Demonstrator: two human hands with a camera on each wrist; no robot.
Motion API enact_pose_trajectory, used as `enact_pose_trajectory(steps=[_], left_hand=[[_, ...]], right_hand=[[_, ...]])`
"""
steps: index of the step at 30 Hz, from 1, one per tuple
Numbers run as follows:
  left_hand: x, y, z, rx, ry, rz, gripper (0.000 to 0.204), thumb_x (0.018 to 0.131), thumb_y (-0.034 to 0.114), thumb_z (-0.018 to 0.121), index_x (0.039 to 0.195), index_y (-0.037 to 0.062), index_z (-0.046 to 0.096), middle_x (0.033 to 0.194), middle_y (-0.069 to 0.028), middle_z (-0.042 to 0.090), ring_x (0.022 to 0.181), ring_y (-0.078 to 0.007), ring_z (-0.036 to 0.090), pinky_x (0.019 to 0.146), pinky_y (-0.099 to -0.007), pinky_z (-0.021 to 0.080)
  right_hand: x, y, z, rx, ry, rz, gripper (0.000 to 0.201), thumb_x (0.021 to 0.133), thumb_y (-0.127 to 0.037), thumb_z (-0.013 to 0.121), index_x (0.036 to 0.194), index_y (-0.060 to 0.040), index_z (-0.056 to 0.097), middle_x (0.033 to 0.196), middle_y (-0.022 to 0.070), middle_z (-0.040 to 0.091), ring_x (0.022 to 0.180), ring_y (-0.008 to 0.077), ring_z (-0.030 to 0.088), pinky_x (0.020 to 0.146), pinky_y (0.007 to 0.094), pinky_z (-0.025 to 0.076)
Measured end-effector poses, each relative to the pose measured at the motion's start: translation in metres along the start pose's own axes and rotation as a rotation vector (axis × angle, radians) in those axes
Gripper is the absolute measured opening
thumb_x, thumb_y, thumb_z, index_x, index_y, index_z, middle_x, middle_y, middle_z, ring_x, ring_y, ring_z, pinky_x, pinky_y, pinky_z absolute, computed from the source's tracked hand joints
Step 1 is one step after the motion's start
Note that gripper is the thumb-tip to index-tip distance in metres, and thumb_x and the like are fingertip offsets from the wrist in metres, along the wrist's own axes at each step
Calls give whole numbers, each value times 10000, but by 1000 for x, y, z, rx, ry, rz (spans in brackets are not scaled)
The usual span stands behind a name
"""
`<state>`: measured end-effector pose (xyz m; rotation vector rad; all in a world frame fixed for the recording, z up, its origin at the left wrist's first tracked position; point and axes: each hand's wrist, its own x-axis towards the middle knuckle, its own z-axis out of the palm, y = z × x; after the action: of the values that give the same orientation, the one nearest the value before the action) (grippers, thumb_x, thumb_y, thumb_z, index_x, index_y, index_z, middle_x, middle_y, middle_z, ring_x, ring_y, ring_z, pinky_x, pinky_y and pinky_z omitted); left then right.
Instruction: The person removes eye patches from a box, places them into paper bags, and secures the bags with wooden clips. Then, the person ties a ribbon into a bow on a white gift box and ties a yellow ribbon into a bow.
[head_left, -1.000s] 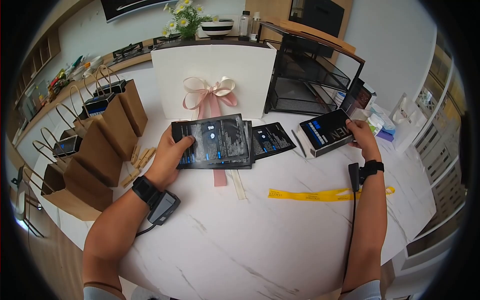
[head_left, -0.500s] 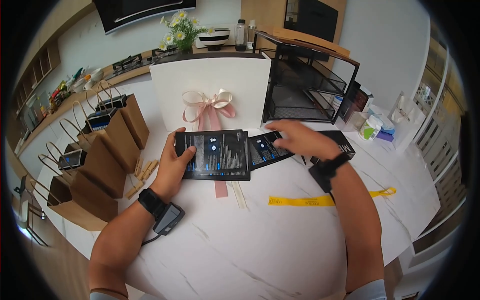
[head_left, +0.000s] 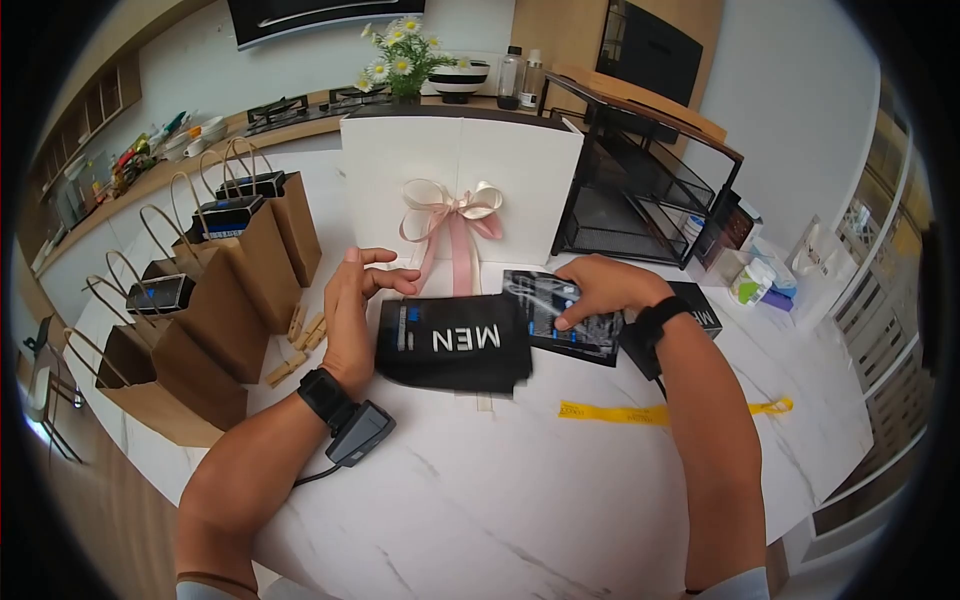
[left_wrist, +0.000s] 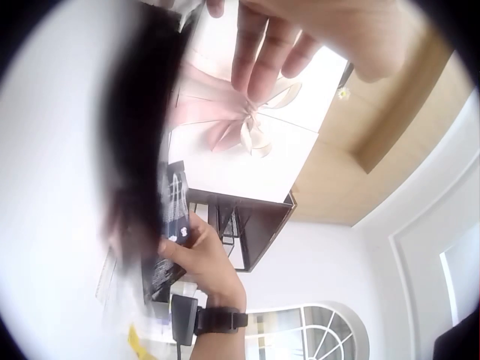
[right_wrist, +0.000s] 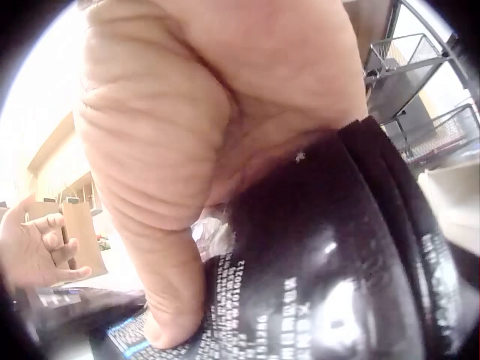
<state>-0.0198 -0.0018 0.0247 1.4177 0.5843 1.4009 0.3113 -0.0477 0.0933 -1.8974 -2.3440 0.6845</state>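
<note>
In the head view, black sachets marked MEN point(head_left: 455, 365) lie in a stack in front of the bow, their plain side up. Beside them is my left hand point(head_left: 350, 320), raised on its edge with its fingers spread loosely and nothing in its grasp. My right hand point(head_left: 612, 290) pinches further black sachets point(head_left: 588, 345), thumb on the printed face. In the right wrist view several layers of these sachets point(right_wrist: 300, 300) show under the thumb. The left wrist view has the stack as a dark blur. Behind my right wrist a black MEN box point(head_left: 703, 312) is partly hidden.
Brown paper bags point(head_left: 215, 320) line the left side, some with black boxes inside, near wooden clothespins point(head_left: 300, 345). A white box with a ribbon bow point(head_left: 450, 215) stands behind. A black mesh rack point(head_left: 640, 180) is back right; a yellow ribbon point(head_left: 620, 412) lies in front.
My left hand has let go of its sachets, which now lie with the MEN side up. My right hand left the box, moved left, and now grips the other sachets.
</note>
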Motion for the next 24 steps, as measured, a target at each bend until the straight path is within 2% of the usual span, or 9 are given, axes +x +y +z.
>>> enact_pose_trajectory(steps=[1, 6, 7, 9, 12, 16, 17, 20, 24], left_hand=[[1, -5, -4, -11, -23, 2, 528, 1104, 473, 299, 1193, 11, 539, 817, -111, 683, 1082, -259, 667, 1092, -414, 397], [2, -14, -4, -51, 8, 3, 477, 1101, 418, 315, 1233, 13, 529, 882, -103, 689, 1032, -220, 665, 1044, -396, 444], [3, -13, -4, -47, 55, -15, 464, 1094, 408, 326, 1240, 17, 529, 913, -104, 690, 1033, -215, 660, 1044, -394, 444], [4, -11, -7, -38, 105, -26, 452, 1088, 398, 336, 1246, 22, 530, 944, -104, 692, 1034, -210, 656, 1043, -392, 444], [6, -14, -8, -40, 182, -31, 436, 1075, 389, 361, 1247, 27, 534, 982, -105, 694, 1031, -199, 649, 1027, -374, 455], [5, -16, -9, -66, 188, -28, 401, 1058, 351, 404, 1240, 20, 541, 986, -103, 694, 1015, -194, 651, 974, -350, 482], [6, -15, -7, -62, 166, -11, 375, 1055, 322, 417, 1229, 17, 550, 974, -103, 694, 998, -194, 657, 942, -342, 498], [5, -15, -5, -68, 131, -42, 314, 1050, 254, 436, 1188, 9, 576, 947, -106, 693, 941, -192, 676, 864, -331, 528], [0, -7, 2, -65, 92, -61, 280, 1061, 250, 455, 1142, 26, 602, 882, -92, 670, 879, -188, 687, 751, -310, 543]], right_hand=[[-9, -4, -4, -50, 117, -49, 484, 702, -256, 893, 1049, 26, 707, 898, 187, 734, 855, 318, 696, 807, 399, 518], [-34, -41, -21, -244, 876, -143, 300, 801, -95, 781, 1035, 43, 654, 893, 201, 666, 782, 367, 649, 725, 412, 504], [-38, -56, -17, -249, 917, -103, 254, 842, -121, 746, 1056, -19, 656, 959, 162, 657, 914, 379, 658, 786, 438, 537], [-35, -68, 9, -458, 989, -266, 326, 802, -65, 781, 1102, -25, 660, 968, 148, 633, 871, 325, 652, 750, 398, 533], [-49, -94, 53, -344, 486, -304, 584, 749, -374, 860, 1220, -84, 673, 1163, 92, 624, 1042, 293, 639, 883, 398, 528], [-42, -94, 40, -194, 697, -456, 449, 862, -398, 768, 1114, -33, 699, 1076, 112, 666, 1000, 320, 629, 873, 416, 505], [-35, -94, 31, -85, 785, -456, 304, 925, -277, 724, 1076, -14, 706, 983, 140, 684, 941, 344, 651, 839, 424, 517], [-18, -109, 12, 92, 692, -318, 178, 949, -150, 671, 1042, -2, 701, 983, 170, 699, 872, 363, 672, 798, 435, 528], [17, -145, 14, 114, 611, -406, 155, 952, -104, 643, 1053, -1, 699, 937, 197, 715, 855, 382, 685, 778, 432, 534]])
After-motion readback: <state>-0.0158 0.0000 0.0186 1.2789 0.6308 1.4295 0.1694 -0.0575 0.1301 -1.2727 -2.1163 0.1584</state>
